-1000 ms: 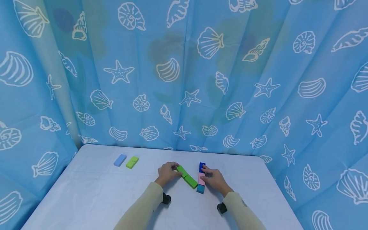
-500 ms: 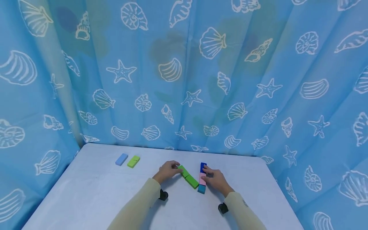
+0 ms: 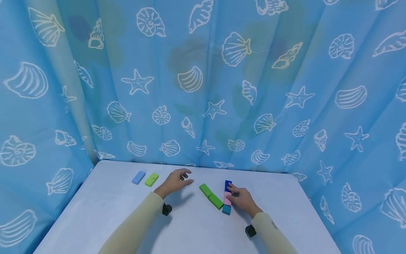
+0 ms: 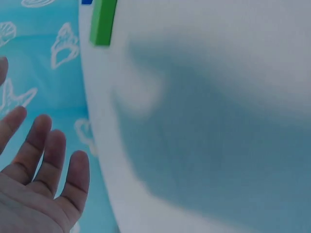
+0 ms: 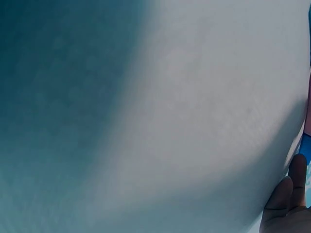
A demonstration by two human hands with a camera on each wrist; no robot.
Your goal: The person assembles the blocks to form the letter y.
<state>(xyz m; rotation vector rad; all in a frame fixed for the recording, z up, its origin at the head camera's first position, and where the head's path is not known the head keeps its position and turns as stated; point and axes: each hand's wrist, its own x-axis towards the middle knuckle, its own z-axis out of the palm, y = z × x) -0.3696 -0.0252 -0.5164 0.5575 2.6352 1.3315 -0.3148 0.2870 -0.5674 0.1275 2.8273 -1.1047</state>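
My left hand (image 3: 174, 180) hovers with loosely bent, spread fingers and nothing in them, left of two green blocks (image 3: 205, 190) (image 3: 216, 201). These lie end to end in a slanting line, one end also in the left wrist view as a green block (image 4: 103, 24). Their lower end meets an upright row: dark blue block (image 3: 228, 185), pink block (image 3: 227, 198), teal block (image 3: 226, 209). Along the row's right side, my right hand (image 3: 243, 200) touches the dark blue and pink blocks with its fingertips. The right wrist view catches its fingers (image 5: 297, 179) beside the blue one.
On the white table (image 3: 190, 229), a light blue block (image 3: 139, 177) and a lime green block (image 3: 151, 179) lie side by side at the back left. A blue shell-patterned curtain (image 3: 203, 88) hangs behind the table's far edge and along its sides.
My left hand has let go of the upper green block and moved left, away from it. The right hand stays at the row. The head view has shifted slightly.
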